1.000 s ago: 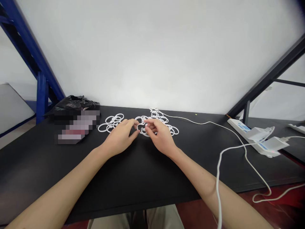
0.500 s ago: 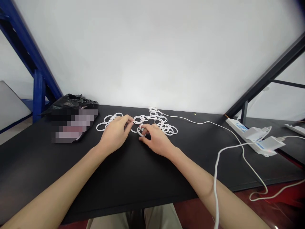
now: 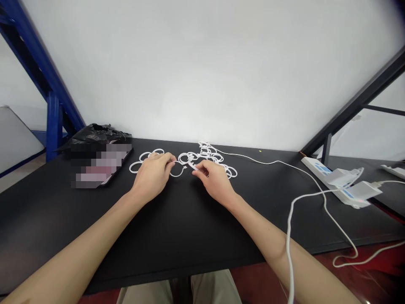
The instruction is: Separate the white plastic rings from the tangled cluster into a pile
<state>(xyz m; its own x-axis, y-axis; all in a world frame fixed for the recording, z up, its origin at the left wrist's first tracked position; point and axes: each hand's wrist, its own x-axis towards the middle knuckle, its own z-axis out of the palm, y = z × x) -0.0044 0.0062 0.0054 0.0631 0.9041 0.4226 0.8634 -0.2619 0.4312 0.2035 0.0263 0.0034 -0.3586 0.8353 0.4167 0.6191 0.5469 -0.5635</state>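
Observation:
Several white plastic rings lie in two heaps on the black table (image 3: 177, 236): a small heap (image 3: 143, 159) on the left and a bigger tangle (image 3: 211, 159) in the middle. My left hand (image 3: 153, 175) pinches one end of an opened white ring (image 3: 178, 171). My right hand (image 3: 215, 179) pinches the other end of that same ring near its clasp. The ring hangs between both hands just above the tabletop.
A black plastic bag (image 3: 95, 134) with a blurred item sits at the back left. A white power strip with adapters (image 3: 341, 185) lies at the right. A white cable (image 3: 294, 211) runs from the ring tangle across the table and over its front edge by my right forearm.
Both hands drew slightly apart, and an opened ring has come out of the tangle, now stretched between them. The right hand shifted a little to the right.

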